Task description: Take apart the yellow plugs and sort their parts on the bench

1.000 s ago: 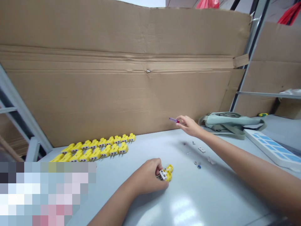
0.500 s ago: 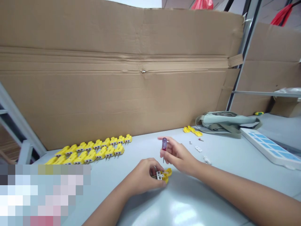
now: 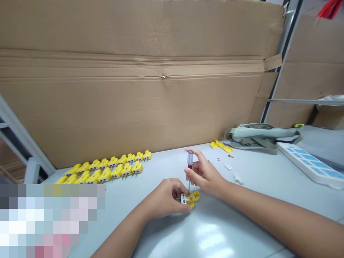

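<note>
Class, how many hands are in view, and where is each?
2: the left hand around the plug, the right hand beside it, holding the screwdriver. Pixelation at lower left may hide others.

The screwdriver [image 3: 190, 157] (upright) stands over a yellow plug [image 3: 190, 203].

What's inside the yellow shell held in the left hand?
A white insert with dark holes, at the left end of the yellow shell. What lies under the insert is hidden, and the left hand covers part of that end.
</note>
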Demonstrator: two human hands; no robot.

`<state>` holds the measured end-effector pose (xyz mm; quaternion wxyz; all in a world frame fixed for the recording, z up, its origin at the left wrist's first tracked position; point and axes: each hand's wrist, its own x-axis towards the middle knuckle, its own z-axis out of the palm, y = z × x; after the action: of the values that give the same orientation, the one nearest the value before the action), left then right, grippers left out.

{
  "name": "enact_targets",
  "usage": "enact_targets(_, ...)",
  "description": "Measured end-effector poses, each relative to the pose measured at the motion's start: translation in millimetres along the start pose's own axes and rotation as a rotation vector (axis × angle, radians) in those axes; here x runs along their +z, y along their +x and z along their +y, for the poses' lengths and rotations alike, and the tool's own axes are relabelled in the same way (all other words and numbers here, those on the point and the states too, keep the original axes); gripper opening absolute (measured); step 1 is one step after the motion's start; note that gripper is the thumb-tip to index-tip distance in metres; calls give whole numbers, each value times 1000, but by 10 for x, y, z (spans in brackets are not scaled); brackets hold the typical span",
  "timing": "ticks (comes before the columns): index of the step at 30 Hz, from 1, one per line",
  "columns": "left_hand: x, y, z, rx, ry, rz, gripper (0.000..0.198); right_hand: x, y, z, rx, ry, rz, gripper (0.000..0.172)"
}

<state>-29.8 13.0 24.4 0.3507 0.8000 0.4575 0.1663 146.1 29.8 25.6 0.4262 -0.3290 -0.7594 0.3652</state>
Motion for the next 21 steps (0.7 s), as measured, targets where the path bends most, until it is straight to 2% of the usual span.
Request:
enact_targets(8, -4, 3, -4, -19, -13, -6, 31, 2, -4, 4, -8, -16, -34, 47)
enact_targets(10, -2, 2, -17, -19, -23, -6, 31, -3, 0, 15, -41, -38, -15, 47)
enact_targets(14, 5, 2, -46, -28, -37, 1, 35, -18, 10, 63, -138, -56, 14, 61)
enact_targets(16, 6, 3, -40, -40, -35, 3, 35, -23, 15, 88, -203, -78, 15, 60)
enact_targets(19, 3, 7, -8, -53, -28, -8, 33, -18, 24, 84, -336, -100, 98, 50)
enact_targets(21, 1, 9, 11, -54, -23, -9, 32, -4, 33, 30, -353, -15, 200, 43)
